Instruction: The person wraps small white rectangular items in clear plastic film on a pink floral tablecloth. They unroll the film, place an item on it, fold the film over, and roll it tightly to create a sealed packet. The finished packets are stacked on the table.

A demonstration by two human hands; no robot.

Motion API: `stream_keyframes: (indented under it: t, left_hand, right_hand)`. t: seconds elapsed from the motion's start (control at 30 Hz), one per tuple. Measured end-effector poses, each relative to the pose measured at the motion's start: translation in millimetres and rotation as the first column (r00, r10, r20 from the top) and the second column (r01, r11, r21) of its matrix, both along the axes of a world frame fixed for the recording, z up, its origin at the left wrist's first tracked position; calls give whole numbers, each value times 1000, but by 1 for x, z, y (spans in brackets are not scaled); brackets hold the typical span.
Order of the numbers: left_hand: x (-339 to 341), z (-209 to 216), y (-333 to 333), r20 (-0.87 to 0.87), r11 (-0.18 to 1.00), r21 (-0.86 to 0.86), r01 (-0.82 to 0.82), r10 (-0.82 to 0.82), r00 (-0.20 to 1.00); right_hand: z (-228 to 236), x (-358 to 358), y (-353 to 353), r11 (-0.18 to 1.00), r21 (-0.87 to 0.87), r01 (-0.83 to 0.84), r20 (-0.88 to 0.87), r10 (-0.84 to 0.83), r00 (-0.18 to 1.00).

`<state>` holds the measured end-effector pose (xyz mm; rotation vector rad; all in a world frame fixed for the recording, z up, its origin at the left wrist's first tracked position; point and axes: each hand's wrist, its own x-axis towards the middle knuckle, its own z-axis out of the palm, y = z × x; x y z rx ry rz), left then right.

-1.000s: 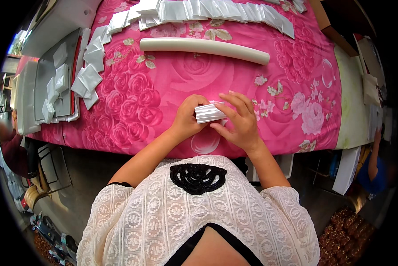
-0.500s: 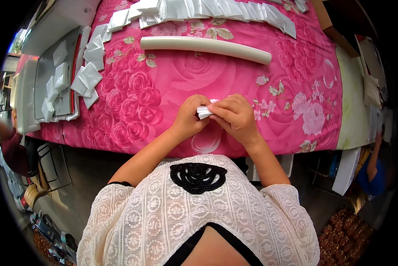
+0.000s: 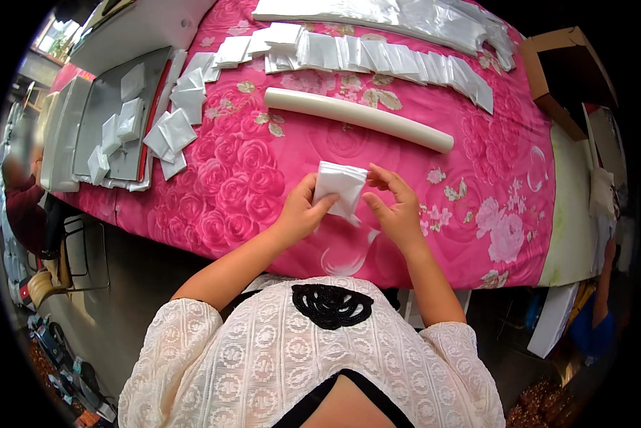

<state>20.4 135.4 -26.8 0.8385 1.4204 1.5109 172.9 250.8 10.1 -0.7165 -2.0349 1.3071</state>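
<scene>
A small stack of folded white plastic film pieces (image 3: 341, 187) is pinched between the thumb and fingers of my left hand (image 3: 304, 207). The stack is tilted, its broad face toward me, and a loose corner hangs at its lower right. My right hand (image 3: 394, 203) is just beside the stack's right edge, thumb and fingers apart, holding nothing. Both hands are over the pink rose-patterned tablecloth (image 3: 292, 160). Beyond them lies a long cream-white tube (image 3: 359, 118), set slightly aslant.
A row of folded white packets (image 3: 377, 57) curves across the far side, with flat clear plastic sheeting (image 3: 377, 13) behind. More packets lie on a grey board (image 3: 120, 107) at left. An open cardboard box (image 3: 566, 78) stands far right. People sit at both edges.
The stack has turned from edge-on, held in both hands, to face-on in my left hand. My right hand has let go and opened. The whole view has tilted and shifted.
</scene>
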Motion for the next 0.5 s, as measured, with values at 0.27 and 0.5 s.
stream_keyframes:
  t: [0.27,0.5]
  left_hand:
    - [-197,21,-11,-22,904,-307,-297,305,952]
    - [-261,1,2,-176,883,-349,-314,267,947]
  right_hand:
    - [-29,8,7,964,-258,69,100,-44,994]
    - [-33,16,8,958,-279,64,119,-31,992]
